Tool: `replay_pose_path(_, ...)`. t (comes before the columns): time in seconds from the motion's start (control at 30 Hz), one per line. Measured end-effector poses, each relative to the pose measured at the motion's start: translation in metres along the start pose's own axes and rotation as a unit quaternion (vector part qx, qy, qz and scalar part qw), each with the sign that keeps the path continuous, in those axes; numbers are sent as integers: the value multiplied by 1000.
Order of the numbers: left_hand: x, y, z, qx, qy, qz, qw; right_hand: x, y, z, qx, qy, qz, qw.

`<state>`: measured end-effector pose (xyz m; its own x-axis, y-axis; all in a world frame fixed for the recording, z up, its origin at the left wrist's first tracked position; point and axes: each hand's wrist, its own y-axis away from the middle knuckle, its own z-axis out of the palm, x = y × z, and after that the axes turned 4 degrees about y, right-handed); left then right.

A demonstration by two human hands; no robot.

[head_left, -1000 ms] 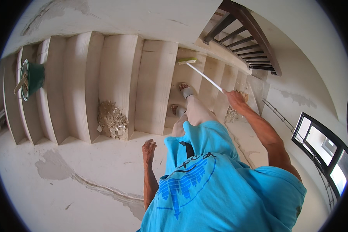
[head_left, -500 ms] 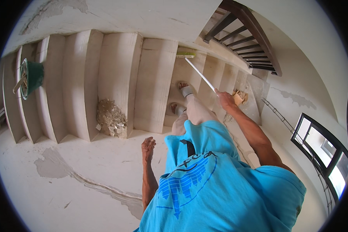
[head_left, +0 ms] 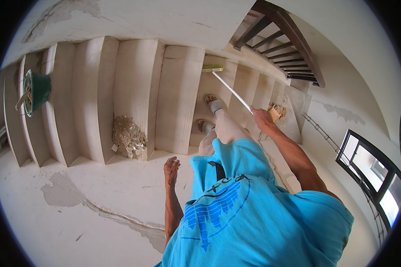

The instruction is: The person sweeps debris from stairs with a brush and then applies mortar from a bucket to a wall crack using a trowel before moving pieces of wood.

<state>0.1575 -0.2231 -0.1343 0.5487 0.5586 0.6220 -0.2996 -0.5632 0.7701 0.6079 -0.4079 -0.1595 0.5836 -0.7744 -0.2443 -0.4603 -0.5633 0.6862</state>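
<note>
My right hand (head_left: 261, 117) is wrapped round the white handle of a broom (head_left: 231, 90). The yellow-green bristled head (head_left: 213, 68) rests on a stair tread beyond my feet, close to the far side of the flight. My left hand (head_left: 171, 170) hangs beside my body in front of the pale wall, its fingers curled in and nothing seen in them. A heap of broken plaster rubble (head_left: 129, 138) lies on a step to the left of my feet.
Further left, a green bucket (head_left: 41, 91) with a wooden handle sticking out stands on a step. Past my right hand lies a pile of brownish debris (head_left: 277, 111). A dark wooden railing (head_left: 280, 42) is at the far right, with a black-framed window (head_left: 372, 171) nearer.
The broom head has come slightly nearer to me on the same tread. My right hand has drawn back a little with the handle; my left hand has hardly moved.
</note>
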Motion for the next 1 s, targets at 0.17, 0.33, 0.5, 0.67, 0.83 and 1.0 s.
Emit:
replay_pose_path(0.17, 3, -1, 2, 0, -18, -13, 1000, -19, -8, -9, -63, -82, 169, 980)
replay_pose_path(0.33, 7, 0, -6, -1, -30, -17, 999, -17, -29, 27, -3, 8, 90, 996)
replay_pose_path(0.5, 3, 0, -11, 3, -5, -3, 1000, 33, 8, 24, -8, 43, 169, 985)
replay_pose_path(0.67, -1, -3, -9, -3, -4, -14, 1000, 59, 58, -11, -18, 103, 140, 985)
replay_pose_path(0.83, -9, -4, -12, -21, 4, 7, 1000, 83, 86, 1, 83, 18, 26, 996)
replay_pose_path(1.0, -8, -5, -17, -4, -9, -4, 1000, 19, 75, -31, -94, -478, 138, 862)
